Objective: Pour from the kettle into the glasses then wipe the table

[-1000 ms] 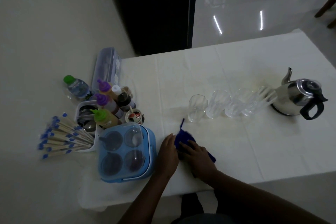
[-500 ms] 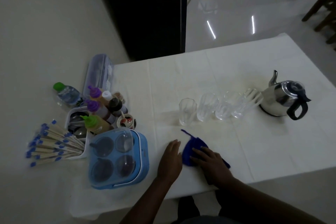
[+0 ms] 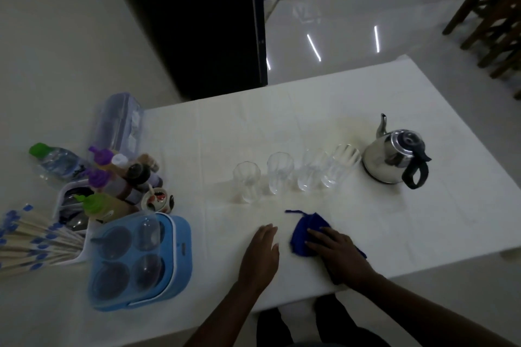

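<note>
Pouring: seemingly done; kettle (image 3: 392, 159) standing beside four glasses (image 3: 296, 172).
Wiping: underway; right hand (image 3: 342, 255) pressing flat on cloth (image 3: 306, 236), near table (image 3: 423, 220) edge.
Left hand (image 3: 260, 255): resting open, empty.

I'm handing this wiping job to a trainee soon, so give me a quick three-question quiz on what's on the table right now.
1. True or false: the right hand rests on the blue cloth.
2. How many clear glasses stand in the row beside the kettle?
3. The left hand is: A) gripping a glass, B) flat on the table, apart from the cloth, C) holding the kettle handle.

Key: 1 true; 2 four; 3 B.
</note>
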A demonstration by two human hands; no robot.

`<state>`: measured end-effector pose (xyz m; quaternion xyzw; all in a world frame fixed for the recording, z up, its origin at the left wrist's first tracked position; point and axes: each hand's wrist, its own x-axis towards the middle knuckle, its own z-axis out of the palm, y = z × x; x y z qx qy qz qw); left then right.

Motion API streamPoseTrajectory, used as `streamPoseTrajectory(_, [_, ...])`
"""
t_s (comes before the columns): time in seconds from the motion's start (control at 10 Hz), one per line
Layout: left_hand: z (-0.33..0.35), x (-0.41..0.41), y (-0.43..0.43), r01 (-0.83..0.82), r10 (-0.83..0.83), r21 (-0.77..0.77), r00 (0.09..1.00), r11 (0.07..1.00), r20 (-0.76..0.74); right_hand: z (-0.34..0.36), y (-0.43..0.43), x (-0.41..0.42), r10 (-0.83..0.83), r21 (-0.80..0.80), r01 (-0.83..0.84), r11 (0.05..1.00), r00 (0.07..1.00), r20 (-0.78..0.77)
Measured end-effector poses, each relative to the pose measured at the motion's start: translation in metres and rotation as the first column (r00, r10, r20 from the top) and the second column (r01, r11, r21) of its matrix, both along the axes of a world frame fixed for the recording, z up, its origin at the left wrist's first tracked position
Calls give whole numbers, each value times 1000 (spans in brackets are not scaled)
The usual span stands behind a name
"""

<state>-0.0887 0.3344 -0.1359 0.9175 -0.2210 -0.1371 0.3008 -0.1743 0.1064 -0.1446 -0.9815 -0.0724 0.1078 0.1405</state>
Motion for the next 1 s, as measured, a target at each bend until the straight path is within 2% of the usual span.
streamPoseTrajectory(0.1, [1,0,-17,-2,1,25,1000,1000,16,-1,-39,14,-189,22,188,982,980,56])
streamPoseTrajectory(0.2, [1,-3,-37,0,-1,30,1000,1000,31,5,-45,35,-372,40,370,928,927,39])
streamPoseTrajectory(0.3, [2,-8,-56,12,-12,21,1000,1000,15,3,-43,28,-323,60,321,945,946,21])
streamPoseTrajectory(0.4, [2,-13,-70,15,-14,34,1000,999,-3,-5,-68,7,-127,55,125,991,991,38])
streamPoseTrajectory(0.5, [0,-16,-80,3,-3,44,1000,999,-5,-5,-98,0,-213,59,211,976,977,16])
streamPoseTrajectory(0.6, [-1,-18,-92,-23,23,46,1000,999,6,6,-104,17,-455,48,454,890,891,-4])
streamPoseTrajectory(0.7, [3,-20,-107,-34,35,35,999,999,-12,9,-98,24,-551,87,548,832,835,3])
streamPoseTrajectory(0.8, [9,-18,-118,-58,59,40,998,997,-32,2,-109,8,-437,53,434,899,899,43])
streamPoseTrajectory(0.9, [7,-15,-120,-79,79,14,997,997,14,-1,-127,0,-324,53,321,946,943,77])
streamPoseTrajectory(1.0, [10,-15,-123,-122,122,-12,993,992,5,3,-123,5,-406,96,397,913,909,98])
